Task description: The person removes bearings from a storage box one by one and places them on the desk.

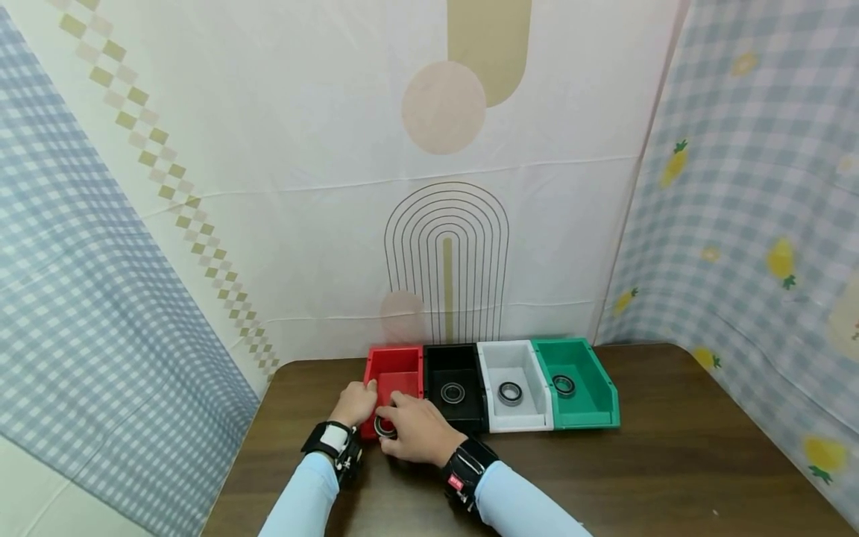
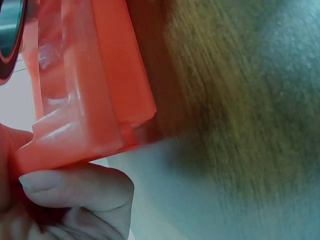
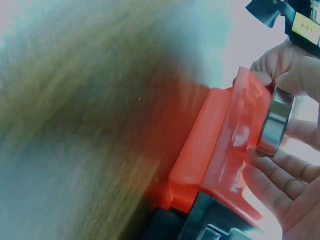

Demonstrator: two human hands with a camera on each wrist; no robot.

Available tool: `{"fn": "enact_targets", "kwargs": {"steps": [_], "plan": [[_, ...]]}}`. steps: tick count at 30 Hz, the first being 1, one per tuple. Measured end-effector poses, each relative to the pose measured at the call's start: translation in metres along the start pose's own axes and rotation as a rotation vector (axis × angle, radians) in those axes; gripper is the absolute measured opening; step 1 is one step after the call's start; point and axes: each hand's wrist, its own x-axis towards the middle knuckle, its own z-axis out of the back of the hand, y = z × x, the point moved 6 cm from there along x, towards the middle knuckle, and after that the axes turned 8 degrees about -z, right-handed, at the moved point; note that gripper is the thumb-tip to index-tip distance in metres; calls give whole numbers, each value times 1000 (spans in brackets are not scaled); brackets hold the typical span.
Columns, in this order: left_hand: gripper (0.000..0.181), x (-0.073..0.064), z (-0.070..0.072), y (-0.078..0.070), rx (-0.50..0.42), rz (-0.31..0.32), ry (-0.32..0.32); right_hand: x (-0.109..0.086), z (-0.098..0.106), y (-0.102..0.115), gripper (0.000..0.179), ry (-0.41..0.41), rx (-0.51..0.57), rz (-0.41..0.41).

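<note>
My left hand (image 1: 356,405) grips the left side wall of a red bin (image 1: 396,361), its thumb and fingers pinching the rim in the left wrist view. Over the front part of that bin, my right hand (image 1: 419,429) holds a ball bearing (image 1: 385,426) between thumb and fingers. The right wrist view shows the bearing's shiny steel outer ring (image 3: 276,121) tilted on edge by the red wall. Part of the red bin's floor is hidden behind the hands.
Joined to the red bin stand a black bin (image 1: 454,358), a white bin (image 1: 495,356) and a green bin (image 1: 593,403), each with one bearing inside. They sit on a brown wooden table (image 1: 644,477), with a patterned cloth (image 1: 322,246) hanging behind.
</note>
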Motion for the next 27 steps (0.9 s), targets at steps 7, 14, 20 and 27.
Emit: {"fn": "enact_targets", "kwargs": {"steps": [7,14,20,27], "plan": [[54,4,-2,4,11,0,10,-8,3,5,44,18,14,30],[52,0,-2,2,-2,-3,12,-19,1,8,44,77,70,41],[51,-24,10,-27,-18,4,1,-28,-2,12,42,148,116,48],[47,-60,27,-70,-6,0,-23,-34,-14,17,38,182,64,94]]}}
